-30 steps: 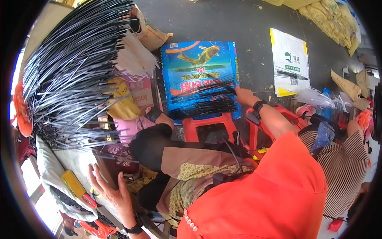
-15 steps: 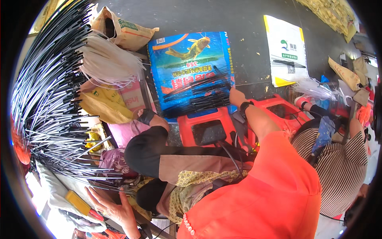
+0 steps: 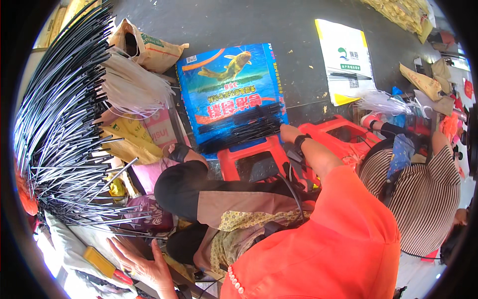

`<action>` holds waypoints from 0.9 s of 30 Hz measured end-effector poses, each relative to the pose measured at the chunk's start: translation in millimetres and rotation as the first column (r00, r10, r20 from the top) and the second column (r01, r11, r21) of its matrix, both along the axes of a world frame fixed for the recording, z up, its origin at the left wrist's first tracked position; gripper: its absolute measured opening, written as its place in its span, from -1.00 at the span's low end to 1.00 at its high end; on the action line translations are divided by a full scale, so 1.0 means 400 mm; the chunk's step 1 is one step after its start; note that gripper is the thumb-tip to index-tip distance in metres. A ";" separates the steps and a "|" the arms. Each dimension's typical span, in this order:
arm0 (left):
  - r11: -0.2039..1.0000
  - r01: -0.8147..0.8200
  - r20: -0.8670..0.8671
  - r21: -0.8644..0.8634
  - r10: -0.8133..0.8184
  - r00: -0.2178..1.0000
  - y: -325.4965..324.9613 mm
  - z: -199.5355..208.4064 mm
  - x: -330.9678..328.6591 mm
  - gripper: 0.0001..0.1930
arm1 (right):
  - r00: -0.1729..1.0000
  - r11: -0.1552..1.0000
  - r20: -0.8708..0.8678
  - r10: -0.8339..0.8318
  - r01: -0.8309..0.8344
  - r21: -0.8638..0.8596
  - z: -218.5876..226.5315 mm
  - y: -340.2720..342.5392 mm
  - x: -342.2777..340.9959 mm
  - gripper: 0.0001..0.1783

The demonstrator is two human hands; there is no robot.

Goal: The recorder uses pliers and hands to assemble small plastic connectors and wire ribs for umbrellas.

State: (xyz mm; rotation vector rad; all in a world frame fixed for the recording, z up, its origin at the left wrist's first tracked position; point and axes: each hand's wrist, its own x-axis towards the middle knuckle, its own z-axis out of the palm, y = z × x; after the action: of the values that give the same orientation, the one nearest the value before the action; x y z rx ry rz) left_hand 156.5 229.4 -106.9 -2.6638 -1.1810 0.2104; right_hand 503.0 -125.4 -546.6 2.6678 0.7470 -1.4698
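My right hand (image 3: pixel 289 133) is at the right end of a loose bundle of thin black strips (image 3: pixel 244 127), its fingers curled round the strip ends. These strips lie across a blue printed bag (image 3: pixel 219 89) with a fish picture, on the floor. My left hand (image 3: pixel 144 264) is low at the left, fingers spread and thumb raised, with nothing visible in it. Just above it fans a large mass of long black strips (image 3: pixel 69 149). Beside my left fingers lies a yellow-and-red handled object (image 3: pixel 102 261).
Red plastic stools (image 3: pixel 256 162) stand between the blue bag and my lap. White strips (image 3: pixel 134 84) hang near a paper sack (image 3: pixel 144 47). At right, a person in a striped top (image 3: pixel 423 204) sits near a white-and-yellow bag (image 3: pixel 346 65).
My right hand has come down and slightly left, and the raised dark strips by it now lie lower on the blue bag. The view has shifted a little; my left hand stays spread.
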 end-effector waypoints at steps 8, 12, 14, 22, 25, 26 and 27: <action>1.000 -0.002 0.009 -0.012 0.002 1.000 -0.001 0.007 0.000 -0.06 | 0.997 0.999 0.069 0.039 -0.040 0.018 0.030 -0.019 -0.025 -0.67; 1.000 -0.006 0.035 -0.020 0.007 0.999 0.000 0.007 -0.001 -0.06 | 0.978 0.973 0.130 0.166 -0.183 0.139 0.114 0.010 -0.047 -0.52; 0.999 -0.023 0.020 -0.024 0.024 1.000 -0.002 0.008 0.009 -0.07 | 0.965 0.959 0.116 0.234 -0.248 0.136 0.136 0.024 -0.051 -0.50; 0.999 -0.035 0.032 -0.037 0.036 0.999 -0.007 0.009 0.008 -0.07 | 0.843 0.783 0.218 0.492 -0.538 0.314 0.085 0.108 -0.094 -0.54; 1.000 -0.020 0.021 -0.023 0.021 1.000 -0.009 0.008 0.010 -0.09 | 0.834 0.768 0.171 0.524 -0.550 0.328 0.070 0.149 -0.108 -0.43; 1.000 -0.015 0.018 -0.018 0.015 1.000 -0.008 0.008 0.009 -0.10 | 0.809 0.761 0.269 0.522 -0.585 0.281 0.080 0.160 -0.115 -0.38; 1.000 -0.015 0.014 -0.016 0.015 1.000 -0.008 0.007 0.007 -0.10 | 0.774 0.756 0.363 0.518 -0.614 0.230 0.086 0.165 -0.125 -0.32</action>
State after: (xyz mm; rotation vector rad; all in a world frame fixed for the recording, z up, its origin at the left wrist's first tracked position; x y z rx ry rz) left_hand 159.4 226.1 -104.2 -2.6746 -1.2087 0.2047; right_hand 453.1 -59.4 -512.2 2.4024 1.7213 -0.8417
